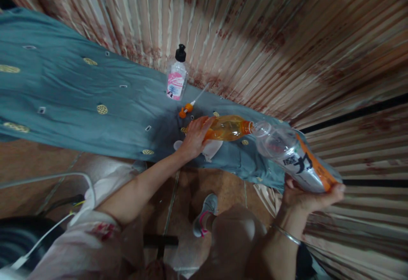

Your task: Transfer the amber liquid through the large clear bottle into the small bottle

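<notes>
My left hand (196, 137) is wrapped round the base of an orange see-through bottle (228, 128), which lies nearly level in the air with its neck to the right. That neck meets the mouth of a large clear bottle (287, 154) with an orange and silver label. My right hand (306, 195) grips the clear bottle near its base, which sits lower than the rest of the label. Above my left hand, an orange pump head (186, 110) with a thin tube lies on the cloth. A clear bottle with a pink label and black cap (177, 74) is beyond it.
A teal patterned cloth (73, 97) covers the long surface. Pleated curtains (255, 29) hang along its far side and at the right. A whitish item (211, 149) lies below the orange bottle. White cables (44, 239) run at the lower left.
</notes>
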Available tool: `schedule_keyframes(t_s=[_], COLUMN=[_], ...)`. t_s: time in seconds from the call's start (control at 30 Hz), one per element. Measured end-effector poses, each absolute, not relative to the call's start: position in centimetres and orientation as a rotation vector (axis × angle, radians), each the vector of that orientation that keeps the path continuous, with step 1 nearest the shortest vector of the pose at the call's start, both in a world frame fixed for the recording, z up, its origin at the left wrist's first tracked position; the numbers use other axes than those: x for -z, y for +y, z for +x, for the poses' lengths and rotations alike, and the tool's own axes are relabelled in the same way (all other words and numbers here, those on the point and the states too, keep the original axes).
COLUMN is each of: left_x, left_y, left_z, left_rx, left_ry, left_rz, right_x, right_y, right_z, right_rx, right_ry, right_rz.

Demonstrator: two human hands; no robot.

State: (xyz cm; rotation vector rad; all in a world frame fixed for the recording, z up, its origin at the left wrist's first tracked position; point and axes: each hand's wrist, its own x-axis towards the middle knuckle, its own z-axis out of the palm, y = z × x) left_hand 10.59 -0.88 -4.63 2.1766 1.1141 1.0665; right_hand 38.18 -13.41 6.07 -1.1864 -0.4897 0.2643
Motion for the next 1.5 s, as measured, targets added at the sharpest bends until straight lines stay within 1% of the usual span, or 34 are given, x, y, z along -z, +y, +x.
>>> schedule_keyframes(t_s=[1.5], left_x=[4.80], left_y=[-0.86], left_z=[10.76], left_rx=[-1.099], left_ry=[1.123], left_rz=[2.181], right_x=[-6.07], right_y=[-13.41], right_z=[38.02], right_rx=[-0.275], right_ry=[-0.472], right_rz=[-1.182])
